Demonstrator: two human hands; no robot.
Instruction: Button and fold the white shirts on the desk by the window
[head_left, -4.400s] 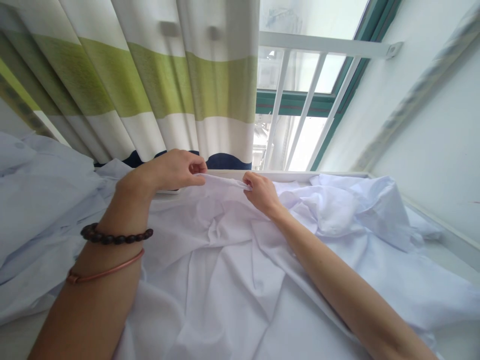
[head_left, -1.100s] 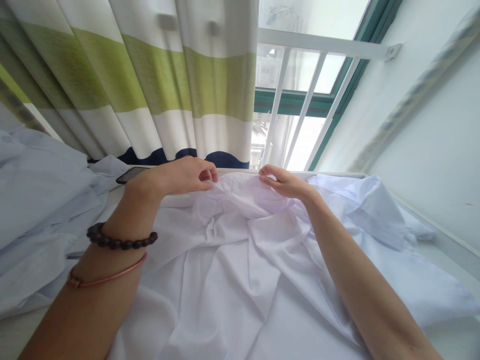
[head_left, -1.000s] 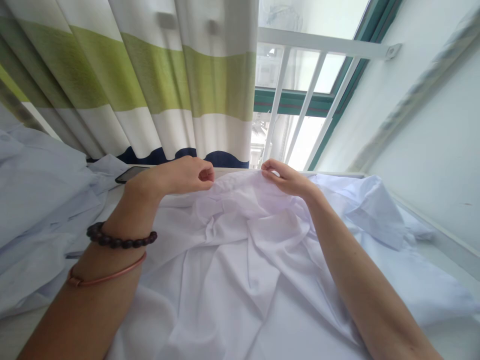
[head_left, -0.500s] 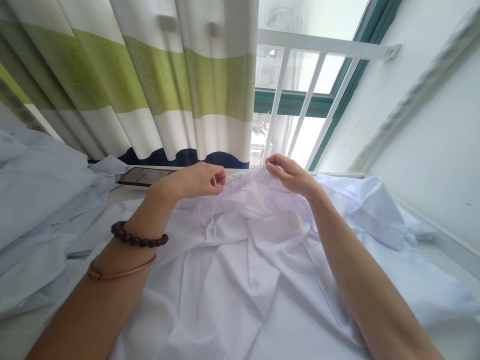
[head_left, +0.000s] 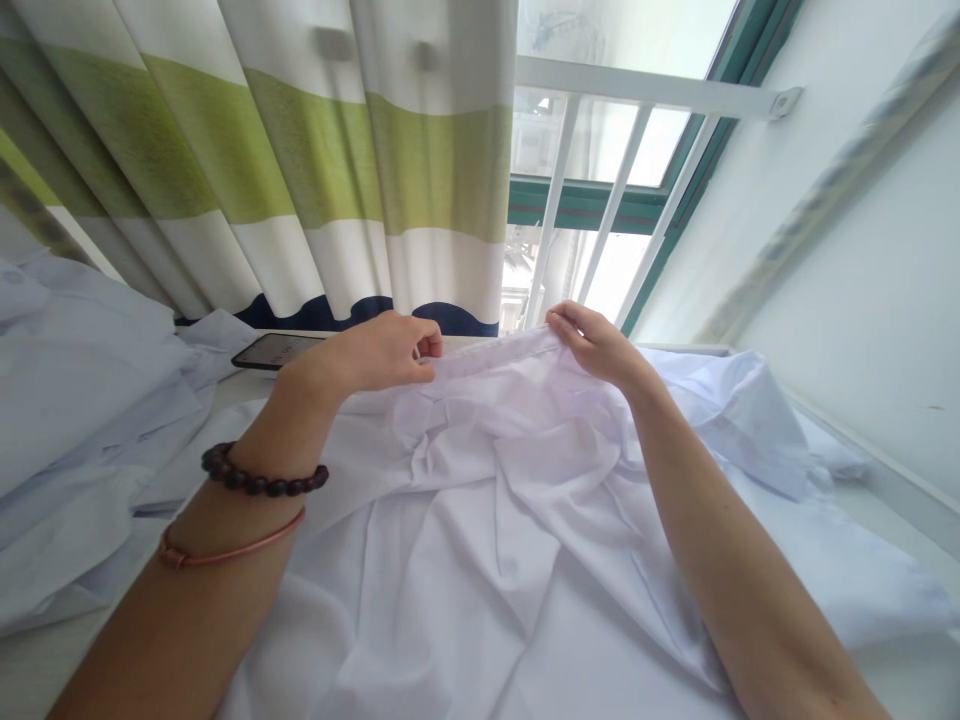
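Observation:
A white garment [head_left: 480,500], thin and creased, spreads out in front of me; its exact kind is not clear. My left hand [head_left: 382,350] pinches one end of its far hemmed edge, fingers curled. At the other end of that edge, my right hand [head_left: 592,340] grips the cloth between thumb and fingers. The hem runs fairly straight between the two hands, raised a little, while loose folds lie below it. A dark beaded bracelet [head_left: 262,482] and a thin reddish band [head_left: 232,550] circle my left forearm.
More white clothing [head_left: 67,400] is heaped at left. A phone [head_left: 274,350] lies behind my left wrist. Another white cloth piece [head_left: 750,410] sits at right by the wall [head_left: 870,300]. Beyond are a striped curtain [head_left: 300,160] and a white window railing [head_left: 637,85].
My hands have moved apart, the left slightly leftward, the right slightly rightward and up. The hem between them is now straighter and tauter.

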